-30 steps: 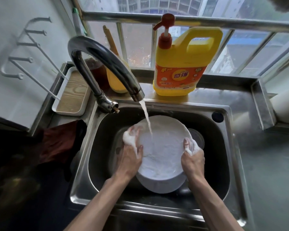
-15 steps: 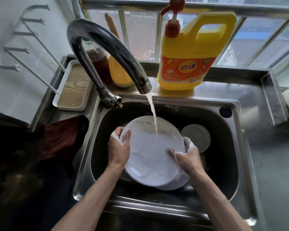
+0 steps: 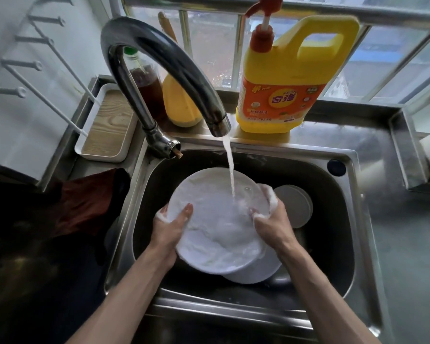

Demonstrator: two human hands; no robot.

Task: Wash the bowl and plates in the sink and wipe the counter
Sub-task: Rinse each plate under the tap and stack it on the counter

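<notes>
Inside the sink: soapy plate tilted under the running tap, above second plate.
Left hand: grips left rim, thumb on the face.
Right hand: foamy fingers curl round right rim.
Bowl: just beside right hand.

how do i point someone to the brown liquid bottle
Start at the curved steel tap over the steel sink. Right behind its upright neck, on the window ledge, stands a clear bottle of dark brown liquid. Its green cap sets it apart from the plain yellow bottle beside it and the big yellow detergent jug.
</notes>
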